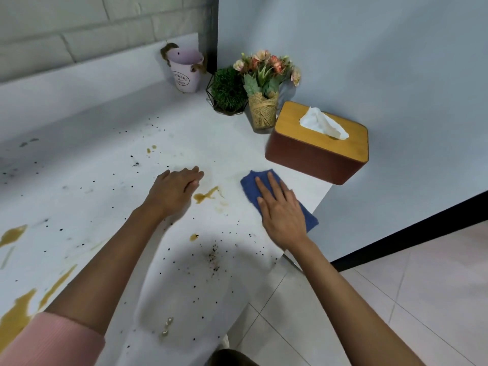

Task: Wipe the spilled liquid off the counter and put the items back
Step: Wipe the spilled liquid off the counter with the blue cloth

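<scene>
A blue cloth (255, 186) lies flat on the white counter (111, 165) near its right edge. My right hand (281, 210) presses down on the cloth with fingers spread. My left hand (175, 190) rests on the bare counter, fingers loosely curled, holding nothing. A brown liquid spill (205, 195) sits between the two hands. Smaller brown drops (194, 236) lie nearer to me, and larger brown puddles (15, 310) spread at the left edge. Dark specks are scattered over much of the counter.
At the back right corner stand a pink bucket (185, 71), a round green plant (228, 91), a flower bouquet in burlap (265, 85) and a wooden-lidded tissue box (318, 143). The counter's front edge drops to a tiled floor (396, 299).
</scene>
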